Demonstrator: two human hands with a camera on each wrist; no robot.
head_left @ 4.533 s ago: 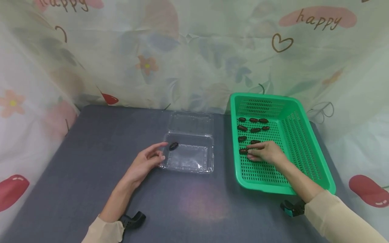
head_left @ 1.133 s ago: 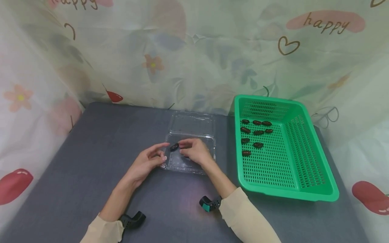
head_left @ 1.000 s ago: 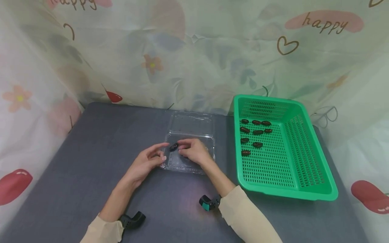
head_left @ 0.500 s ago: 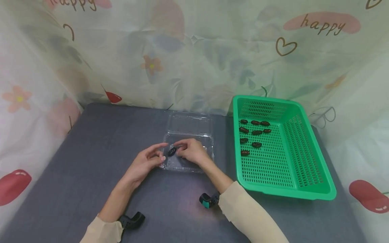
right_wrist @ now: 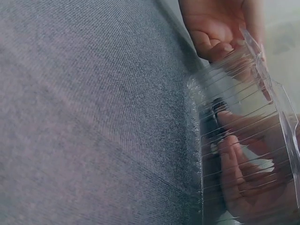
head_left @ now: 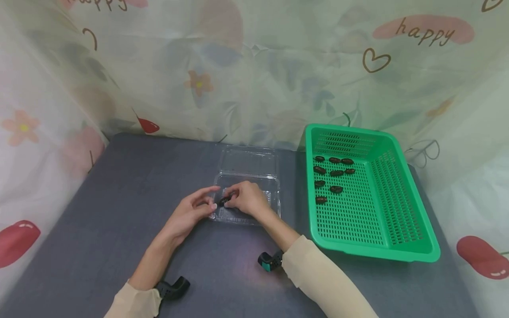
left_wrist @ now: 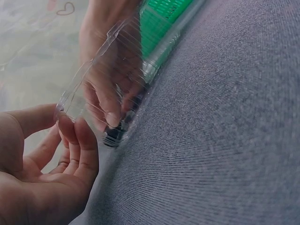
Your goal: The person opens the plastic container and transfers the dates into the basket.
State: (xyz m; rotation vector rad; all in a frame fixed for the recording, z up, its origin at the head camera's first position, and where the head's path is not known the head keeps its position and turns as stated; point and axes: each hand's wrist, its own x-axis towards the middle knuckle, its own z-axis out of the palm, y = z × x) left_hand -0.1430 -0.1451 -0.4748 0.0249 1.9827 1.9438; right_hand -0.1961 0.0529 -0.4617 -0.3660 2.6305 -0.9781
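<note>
In the head view, a clear plastic clamshell box lies on the table with its lid folded back. My left hand pinches the box's left rim between thumb and fingers, as the left wrist view shows. Inside the box my right hand holds a dark, wrinkled date by its fingertips, low over the floor near the left wall. Through the ribbed wall in the right wrist view, the date shows beside the fingers. Whether a second date lies under the right hand is hard to tell.
A green slotted basket stands right of the box. Several dates lie in loose rows along its left and back part. A grey cloth covers the table, and a printed curtain hangs behind and at both sides.
My right hand has come from the basket into the box; over the last second it moves slightly left and down with the date. The left hand stays at the rim.
</note>
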